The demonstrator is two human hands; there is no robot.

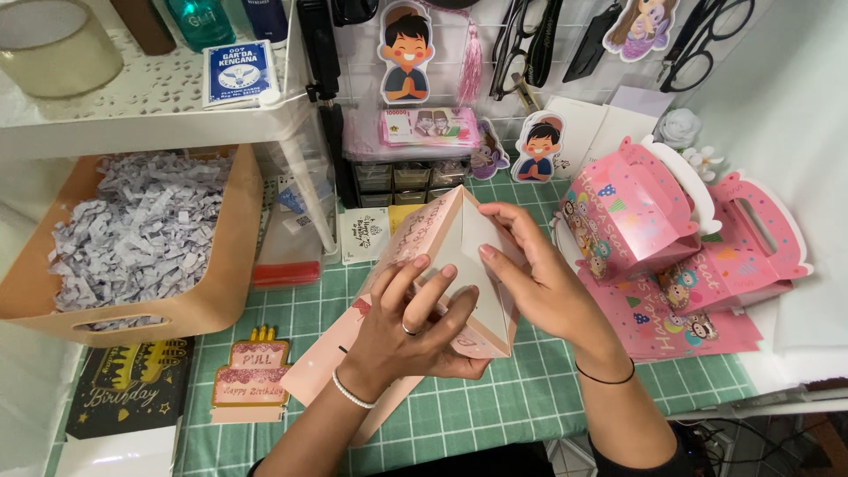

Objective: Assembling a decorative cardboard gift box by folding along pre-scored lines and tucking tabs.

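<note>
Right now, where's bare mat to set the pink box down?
Bare green mat lies at the near edge, between the left hand and right hand. A smaller strip sits beside the cake card. Crowded right: pink gift boxes.

hands folding a pink box

both hands work a pink cardboard box [442,265] over the green grid tabletop [548,389]. the left hand [411,331] presses its fingers [422,265] on a white inner flap; the right hand [539,274] grips the box's right side. finished pink boxes [636,212] stand just right.
</note>
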